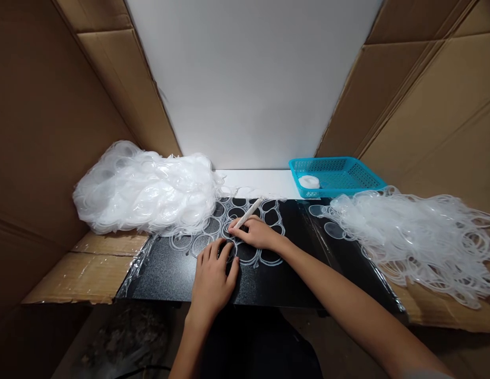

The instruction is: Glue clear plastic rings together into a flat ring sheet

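Note:
On the black tabletop (162, 279) lies a flat translucent sheet of joined plastic rings (272, 257). My right hand (255, 231) grips a slim white pen-like tool (251, 211), held at a slant with its lower end down at the rings. Close by on the left, my left hand (215, 266) rests with its fingers spread over the near edge of the sheet. Its fingertips touch the rings, and nothing shows in its grasp. The tool's tip is hidden by my right fingers.
A large heap of clear ring sheets (150, 189) stands at the left. Loose ring scraps (422, 242) pile up at the right. Behind them is a blue basket (348, 192) with a white roll-like piece (309, 182) inside. Cardboard walls (434, 95) flank both sides.

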### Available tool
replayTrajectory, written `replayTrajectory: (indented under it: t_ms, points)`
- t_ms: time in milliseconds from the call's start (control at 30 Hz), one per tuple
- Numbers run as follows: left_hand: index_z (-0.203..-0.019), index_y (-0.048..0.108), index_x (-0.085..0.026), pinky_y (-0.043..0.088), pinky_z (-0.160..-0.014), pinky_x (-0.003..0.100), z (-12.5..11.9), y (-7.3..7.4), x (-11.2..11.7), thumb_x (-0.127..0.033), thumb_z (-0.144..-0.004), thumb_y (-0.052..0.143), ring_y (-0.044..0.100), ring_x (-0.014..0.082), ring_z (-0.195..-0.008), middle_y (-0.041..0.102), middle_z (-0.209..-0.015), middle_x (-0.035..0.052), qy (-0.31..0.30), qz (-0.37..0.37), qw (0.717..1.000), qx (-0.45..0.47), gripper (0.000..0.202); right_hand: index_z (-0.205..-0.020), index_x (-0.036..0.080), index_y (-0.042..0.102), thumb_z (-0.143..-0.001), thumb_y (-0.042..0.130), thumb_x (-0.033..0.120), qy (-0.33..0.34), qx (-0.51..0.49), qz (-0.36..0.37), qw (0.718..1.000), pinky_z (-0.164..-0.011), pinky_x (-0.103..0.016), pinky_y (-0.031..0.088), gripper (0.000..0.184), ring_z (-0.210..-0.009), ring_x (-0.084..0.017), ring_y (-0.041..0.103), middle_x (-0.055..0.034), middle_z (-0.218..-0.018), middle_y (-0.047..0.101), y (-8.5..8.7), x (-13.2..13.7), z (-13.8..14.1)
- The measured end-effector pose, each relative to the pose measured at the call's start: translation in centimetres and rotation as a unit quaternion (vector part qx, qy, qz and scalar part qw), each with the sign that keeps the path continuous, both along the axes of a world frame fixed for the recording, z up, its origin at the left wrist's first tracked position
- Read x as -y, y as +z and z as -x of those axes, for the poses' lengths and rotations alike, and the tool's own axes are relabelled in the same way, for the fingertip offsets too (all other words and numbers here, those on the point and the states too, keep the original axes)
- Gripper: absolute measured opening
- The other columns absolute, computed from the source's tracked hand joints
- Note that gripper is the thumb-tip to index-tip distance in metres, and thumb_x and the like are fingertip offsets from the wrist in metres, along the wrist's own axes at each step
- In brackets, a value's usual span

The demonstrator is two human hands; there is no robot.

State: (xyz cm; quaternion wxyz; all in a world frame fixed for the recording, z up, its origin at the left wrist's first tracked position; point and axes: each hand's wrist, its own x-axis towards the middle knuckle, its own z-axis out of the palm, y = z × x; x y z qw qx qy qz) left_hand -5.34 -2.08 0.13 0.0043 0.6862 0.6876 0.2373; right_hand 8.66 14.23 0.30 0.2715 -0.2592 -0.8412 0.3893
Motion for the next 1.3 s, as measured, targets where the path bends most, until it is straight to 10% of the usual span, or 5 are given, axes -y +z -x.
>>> replayTrajectory:
  t_ms: [733, 1300]
  points:
    - [-0.127, 0.067, -0.022, 0.044, -0.105, 0.057, -0.5, 0.4, -0.5, -0.027, -0.103, 0.052, 0.053, 0.0361, -0.128, 0.067, -0.139, 0.0103, -0.013, 0.006, 0.999, -0.039, 0.028, -0.115, 0.017, 0.075, -0.109, 0.055, 0.026, 0.086, 0.018, -0.279, 0.956, -0.096, -0.039, 0.053, 0.023, -0.103, -0.023, 0.076, -0.0122, -0.111, 0.081, -1.2, -1.2, -0.1]
    - [-0.117, 0.067, -0.023, 0.047, -0.104, 0.054, -0.1, 0.1, 0.0, -0.027, -0.102, 0.057, 0.058, 0.0332, -0.124, 0.071, -0.129, 0.0085, -0.013, -0.026, 1.000, -0.002, 0.018, -0.106, 0.022, 0.083, -0.105, 0.051, 0.037, -0.287, -0.074, -0.132, 0.946, -0.108, -0.043, 0.055, 0.036, -0.111, -0.030, 0.076, -0.0093, -0.111, 0.083, -1.7, -5.5, -2.5]
